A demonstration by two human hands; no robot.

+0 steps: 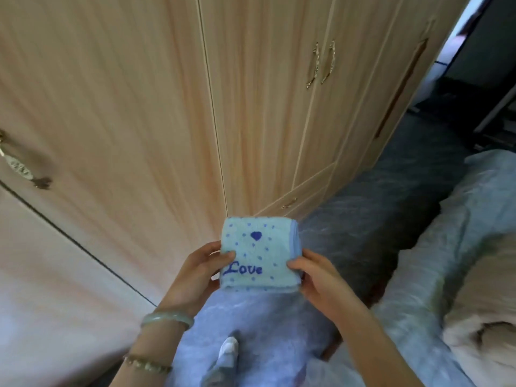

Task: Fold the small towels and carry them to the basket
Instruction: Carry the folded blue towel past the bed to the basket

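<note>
**Folded towel held in both hands in front of the wardrobe**

Nearest to the camera, the person's lower body is covered by a fluffy pale violet garment (259,331), and one foot in a white sock (229,349) shows below it. On the left forearm there is a pale green bangle (167,319) and, closer to the elbow, a thin bead bracelet (148,365).

Both hands are raised in front of the body and hold one small towel (258,255) between them, in the air above the violet garment. The left hand (195,272) grips the left edge, with the thumb on top near the letter "L" and the fingers hidden under the cloth. The right hand (315,277) grips the right edge in the same way, thumb on top. The towel is folded to a thick square. It is light blue-green with dark blue dots, a dark blue heart and the word "Love", and a blue border runs along its right side.

To the right lies a bed (435,247) with a light grey-blue cover, and a beige blanket (483,303) is bunched on it. Between the bed and the furniture runs a dark floor (371,208).

Behind the towel stands a tall wardrobe (139,107) of light wood, with two curved metal handles (321,62) on its middle doors. At the far upper right a doorway (480,51) opens to a darker room.
</note>
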